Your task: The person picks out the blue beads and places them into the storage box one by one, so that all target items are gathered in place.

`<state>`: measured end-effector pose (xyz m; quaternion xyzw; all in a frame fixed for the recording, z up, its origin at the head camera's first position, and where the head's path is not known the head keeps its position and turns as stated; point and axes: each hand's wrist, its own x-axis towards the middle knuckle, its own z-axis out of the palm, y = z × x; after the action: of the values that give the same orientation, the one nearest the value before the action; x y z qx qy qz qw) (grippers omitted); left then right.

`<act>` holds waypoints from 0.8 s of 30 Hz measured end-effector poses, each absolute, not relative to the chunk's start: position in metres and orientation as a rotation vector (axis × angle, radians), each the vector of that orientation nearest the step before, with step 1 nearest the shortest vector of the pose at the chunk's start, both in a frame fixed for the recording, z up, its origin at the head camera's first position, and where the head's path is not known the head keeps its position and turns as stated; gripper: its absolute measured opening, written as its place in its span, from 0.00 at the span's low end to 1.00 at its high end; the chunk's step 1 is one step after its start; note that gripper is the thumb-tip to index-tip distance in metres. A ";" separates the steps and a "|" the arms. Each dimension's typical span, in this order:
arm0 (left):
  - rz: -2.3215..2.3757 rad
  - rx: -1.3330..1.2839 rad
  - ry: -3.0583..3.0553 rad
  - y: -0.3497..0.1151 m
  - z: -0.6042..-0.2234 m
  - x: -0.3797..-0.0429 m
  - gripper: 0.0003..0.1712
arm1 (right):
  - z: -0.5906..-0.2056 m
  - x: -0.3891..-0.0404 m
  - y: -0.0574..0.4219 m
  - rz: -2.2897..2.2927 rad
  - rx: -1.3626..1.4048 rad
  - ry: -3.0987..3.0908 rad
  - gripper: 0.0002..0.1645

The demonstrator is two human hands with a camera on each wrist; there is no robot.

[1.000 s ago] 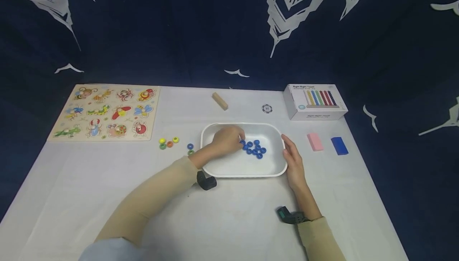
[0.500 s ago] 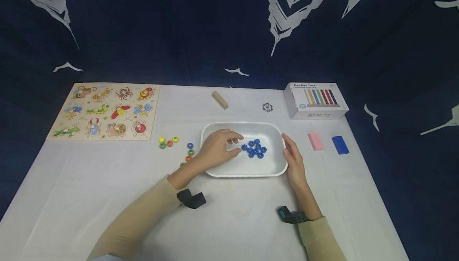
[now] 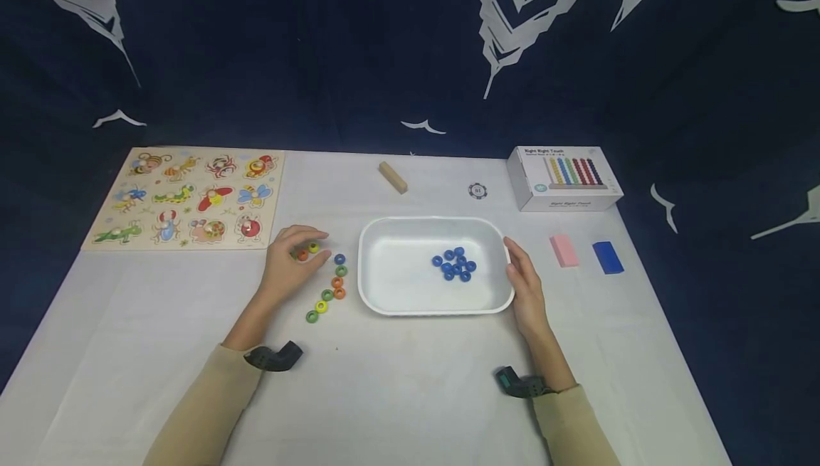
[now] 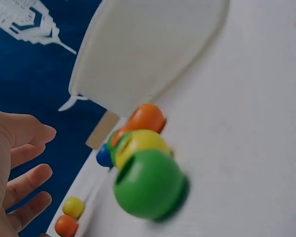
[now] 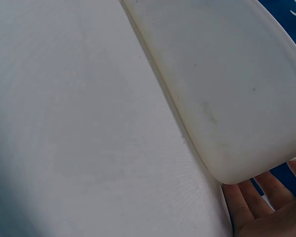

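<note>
My left hand (image 3: 288, 261) hovers over loose beads left of the tray, thumb and fingers parted with nothing between them. Beneath it lie an orange bead (image 3: 303, 256) and a yellow bead (image 3: 314, 247); others there are partly hidden. Beside it runs a crooked row with a blue bead (image 3: 339, 259), orange ones and a green bead (image 4: 149, 185), large in the left wrist view. Several blue beads (image 3: 457, 269) cluster inside the white tray (image 3: 397, 309). Against the tray's right end rests my right hand (image 3: 527, 292), its fingers extended along the outer wall.
An insect puzzle board (image 3: 186, 199) lies at the back left. Behind the tray are a wooden block (image 3: 393, 177) and a round chip (image 3: 477, 191). A white box (image 3: 566, 179) stands back right, with a pink block (image 3: 564, 250) and a blue block (image 3: 607, 258) before it.
My left hand has let go of a blue bead in the tray and moved left, out of the tray, to the loose beads. My right hand has stayed at the tray's end.
</note>
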<state>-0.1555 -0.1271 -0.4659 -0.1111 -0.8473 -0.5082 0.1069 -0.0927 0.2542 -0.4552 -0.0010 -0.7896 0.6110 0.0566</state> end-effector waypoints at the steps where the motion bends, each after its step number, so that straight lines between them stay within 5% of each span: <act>1: -1.492 -0.326 -2.496 -0.128 -0.468 -0.156 0.16 | -0.455 -0.093 0.254 1.854 -0.001 -2.396 0.26; 24: -0.999 -0.474 -2.676 -0.122 -0.488 -0.160 0.13 | -0.457 -0.094 0.254 1.872 0.005 -2.369 0.26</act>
<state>-0.1596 -0.1222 -0.4877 -0.1626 -0.9173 -0.3423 0.1227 -0.0942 0.2541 -0.4572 0.0018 -0.7832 0.6188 0.0609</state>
